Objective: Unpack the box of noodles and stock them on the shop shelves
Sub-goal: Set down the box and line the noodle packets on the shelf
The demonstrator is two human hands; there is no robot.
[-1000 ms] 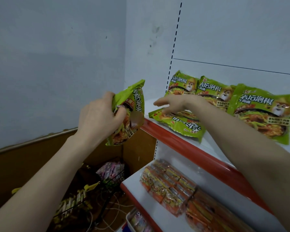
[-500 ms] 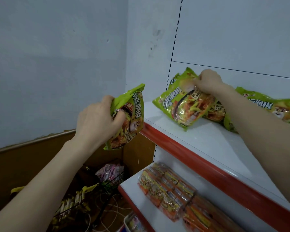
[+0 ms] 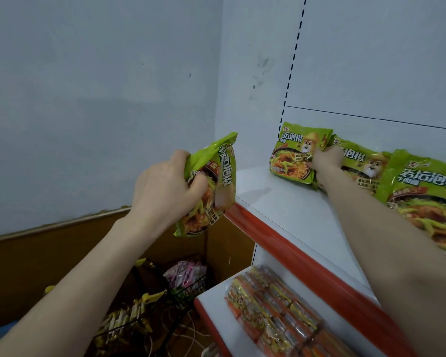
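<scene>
Fingers of left hand (image 3: 162,186) curled tight round green noodle packet (image 3: 218,173), tilted in air beside shelf (image 3: 281,204) edge. Right hand (image 3: 326,161) gripping right edge of upright packet (image 3: 291,153), leaning against shelf back, leftmost in row.

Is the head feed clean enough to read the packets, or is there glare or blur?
Head view: dim, flat light, yet print on the shelf packet at the right hand reads clearly. Head view: a pale glare patch washes part of the held packet in the left hand. Head view: orange packs on the lower shelf look soft.
</scene>
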